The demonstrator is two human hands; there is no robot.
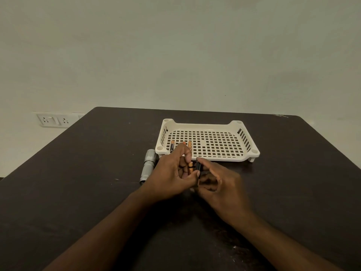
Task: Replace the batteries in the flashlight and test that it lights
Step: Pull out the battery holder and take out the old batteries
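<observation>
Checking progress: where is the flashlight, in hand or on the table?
On the table: the flashlight lies flat beside the left hand.

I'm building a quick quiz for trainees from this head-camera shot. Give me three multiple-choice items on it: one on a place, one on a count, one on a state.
1. Where does the silver flashlight lie?
A. In the tray
B. On the table left of the hands
C. In the right hand

2. How many batteries show in the white tray?
A. Three
B. None
C. Six

3. What are the left hand and right hand doing?
A. Resting flat on the table
B. Together holding a battery holder
C. Lifting the tray

Answers: 1 B, it lies on the dark table beside the tray's corner. 2 A, three ends show past the left hand. 3 B, the fingers of both curl round it.
</observation>
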